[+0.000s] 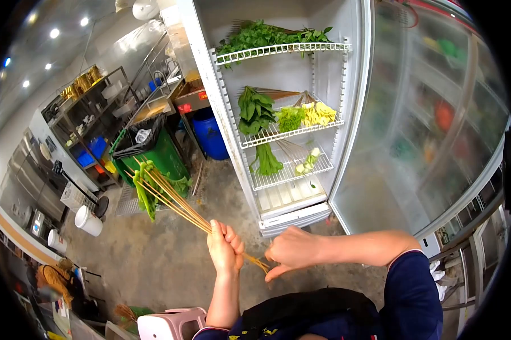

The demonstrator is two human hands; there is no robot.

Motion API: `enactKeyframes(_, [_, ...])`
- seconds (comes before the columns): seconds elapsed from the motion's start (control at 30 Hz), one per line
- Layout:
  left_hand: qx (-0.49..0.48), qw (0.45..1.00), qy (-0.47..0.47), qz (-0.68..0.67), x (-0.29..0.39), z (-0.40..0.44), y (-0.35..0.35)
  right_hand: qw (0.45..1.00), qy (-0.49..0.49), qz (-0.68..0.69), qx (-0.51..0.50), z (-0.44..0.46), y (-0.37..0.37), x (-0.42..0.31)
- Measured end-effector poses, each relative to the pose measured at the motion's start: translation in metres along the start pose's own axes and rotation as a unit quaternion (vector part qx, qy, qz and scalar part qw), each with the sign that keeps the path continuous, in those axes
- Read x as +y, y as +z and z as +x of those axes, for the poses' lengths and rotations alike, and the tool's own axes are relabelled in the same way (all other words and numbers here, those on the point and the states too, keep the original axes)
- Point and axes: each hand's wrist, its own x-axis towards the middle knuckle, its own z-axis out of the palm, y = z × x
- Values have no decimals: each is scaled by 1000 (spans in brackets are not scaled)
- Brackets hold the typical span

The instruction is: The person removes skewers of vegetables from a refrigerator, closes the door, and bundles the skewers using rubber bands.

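Note:
My left hand (225,246) is wrapped round a bundle of thin wooden skewers (182,208) that slants up to the left. Green peppers (145,190) are threaded on the far ends. The skewers' lower ends come out beneath that fist, near my right hand (286,249), whose fingers are curled beside them with the thumb pointing down. Whether the right fingers grip anything is hidden. Ahead, an open fridge holds leafy skewers on its top shelf (283,52), more greens and yellow pieces on the middle shelf (295,133), and green stalks and pale pieces on the lower shelf (292,177).
The fridge's glass door (419,124) stands open at the right. A green bin (167,153) with a black liner and a blue barrel (211,133) are left of the fridge. White buckets (88,221) stand farther left, and a pink stool (170,323) is at the bottom.

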Motion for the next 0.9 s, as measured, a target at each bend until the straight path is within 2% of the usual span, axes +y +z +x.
enactKeyframes(0.07, [11,999,12,-34,1,-3,3,989,18,-128,76,8,21,1])
enactKeyframes(0.13, [19,996,23,-87,9,-3,1,975,18,-63,211,11,31,-6])
enactKeyframes(0.17, [-11,992,9,-123,15,-2,-4,961,18,-28,275,12,34,-8])
enactKeyframes(0.27, [-28,981,-52,-183,23,-8,-9,894,-25,24,446,23,44,1])
enactKeyframes(0.4, [-52,973,-92,-204,17,-11,-22,859,-94,281,418,29,38,-8])
enactKeyframes(0.43, [-51,971,-107,-206,18,-10,-25,869,-99,323,361,25,41,-5])
enactKeyframes(0.53, [-62,977,-138,-147,17,-12,-28,766,21,545,342,21,47,2])
enactKeyframes(0.57, [-77,978,-147,-126,15,-14,-29,729,9,601,327,21,47,18])
enactKeyframes(0.6, [-86,978,-158,-104,13,-16,-29,714,20,613,337,21,52,29])
enactKeyframes(0.67, [-105,976,-177,-65,10,-19,-25,752,68,594,280,20,54,32])
enactKeyframes(0.73, [-119,970,-210,2,6,-22,-24,720,59,647,242,28,55,29])
enactKeyframes(0.87, [-200,935,-282,78,-5,-24,-29,678,-26,704,208,55,39,20])
enactKeyframes(0.9, [-209,926,-299,98,-4,-24,-27,671,-36,700,243,61,36,17])
